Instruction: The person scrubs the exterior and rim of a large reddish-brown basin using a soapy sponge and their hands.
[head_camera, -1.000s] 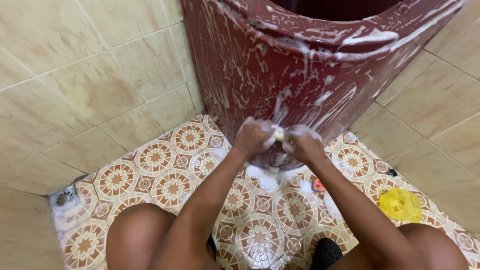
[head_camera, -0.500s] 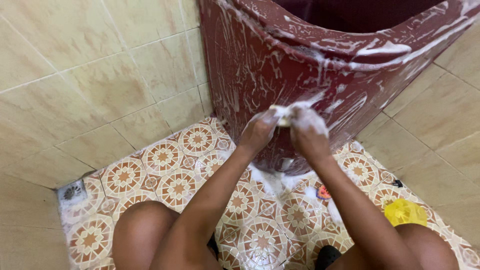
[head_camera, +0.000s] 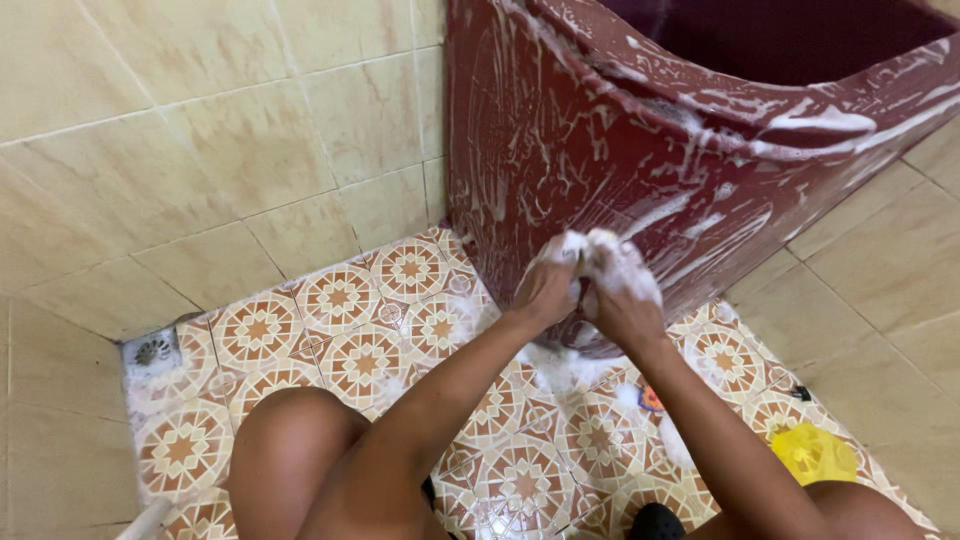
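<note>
Scrub pad, one, whitish and thick with foam, squeezed between both hands against the side of the barrel just above the floor; its true shape is lost under the lather. Nearest the camera: two bare knees, one low at each side of the view, with two forearms running up from between them. Left hand curled tight on the pad from the left, knuckles outward; right hand closed over it from the right, coated in suds to the wrist. Floor: patterned tiles, orange and brown star medallions on cream, glossy and wet, with several white foam blobs lying under the hands. One yellow crumpled plastic item lies on the floor by the right knee; one small orange-and-blue object lies just beside the right forearm, too small to identify. One square metal drain grate sits in the far left corner. Beyond the hands, one large maroon plastic barrel, rounded wall, smooth, streaked all over with white soap swirls, rim open and dark inside. Behind it, walls of plain beige glazed tile, mottled, with grey grout lines.
</note>
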